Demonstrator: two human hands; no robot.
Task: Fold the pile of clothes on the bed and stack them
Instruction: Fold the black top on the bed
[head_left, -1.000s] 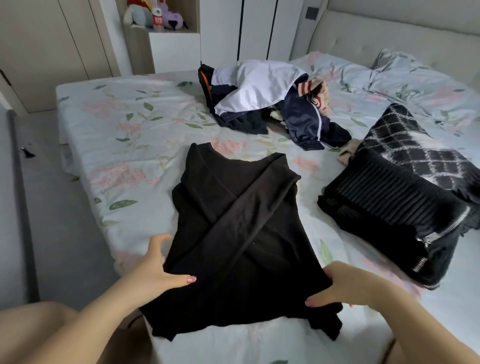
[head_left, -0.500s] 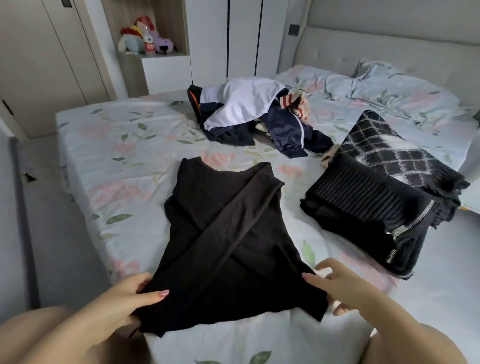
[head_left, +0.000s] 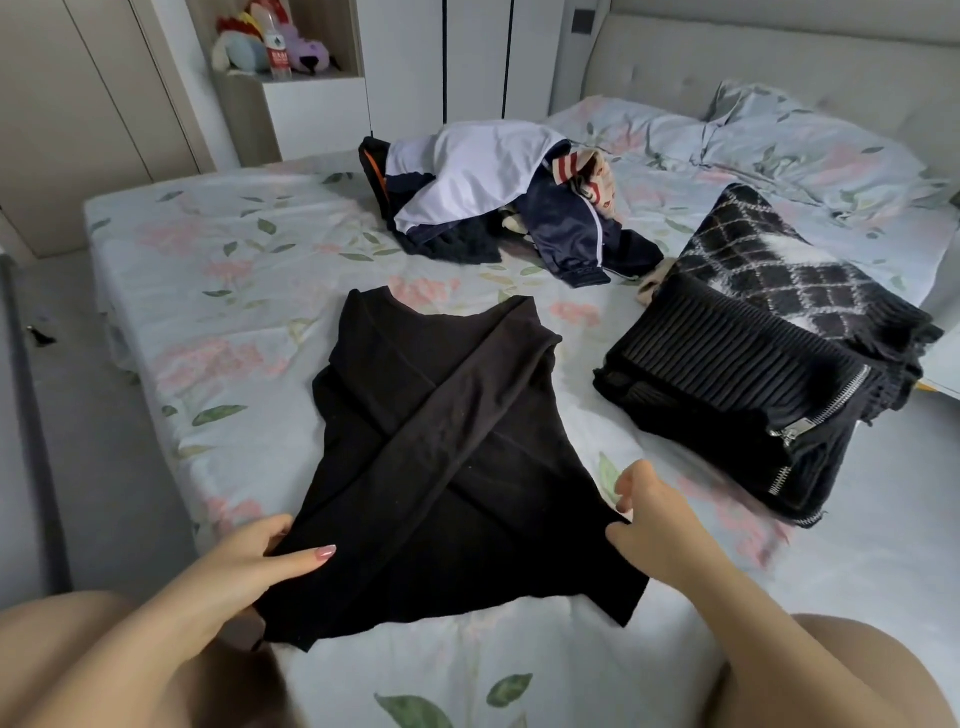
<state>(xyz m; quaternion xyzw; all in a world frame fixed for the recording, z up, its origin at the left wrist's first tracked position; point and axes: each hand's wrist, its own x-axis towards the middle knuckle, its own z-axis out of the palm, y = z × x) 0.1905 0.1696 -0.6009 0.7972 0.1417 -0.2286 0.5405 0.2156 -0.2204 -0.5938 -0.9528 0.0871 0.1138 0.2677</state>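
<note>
Black long-sleeve top (head_left: 441, 467) flat on bed (head_left: 234, 260), sleeves crossed, hem being regripped.
Left hand (head_left: 249, 566) still pinches top's left hem, thumb over. Right hand (head_left: 654, 530), released a moment ago, is back at top's right edge; blurred, grip unclear. Bottom-up fold probably next; folded stack (head_left: 737, 379) right of top.

Plush toys (head_left: 244, 49) and a bottle (head_left: 279, 52) sit on a shelf (head_left: 335, 79).

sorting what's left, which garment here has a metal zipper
The black ribbed knit at right, silver zipper along its edge; the flat black top and far pile show none.
</note>
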